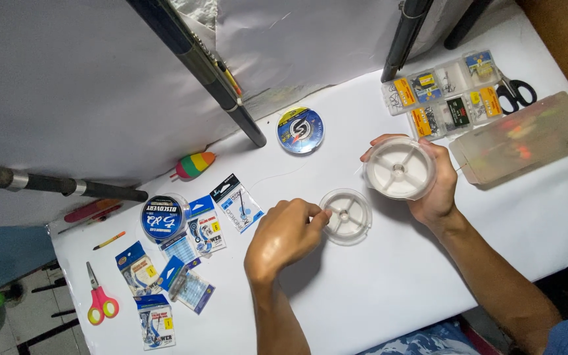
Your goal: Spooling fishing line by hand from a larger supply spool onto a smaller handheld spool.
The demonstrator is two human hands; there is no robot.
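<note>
white worktop (428, 263) fills the view, with grey cloth behind it. the right hand (432, 190) is curled around a clear round spool (399, 169) and holds it up above the surface. the left hand (283, 235) has its fingers pinched together at the rim of a smaller clear spool (345, 215) that lies flat. near them lie a blue line spool (300, 130), hook packets (202, 227), black scissors (515, 93) and a compartment box (443, 95).

Home hobby table (389, 283), fishing rods (198, 66), line spools (300, 130), hook packets (238, 202), tackle box (445, 95)
</note>
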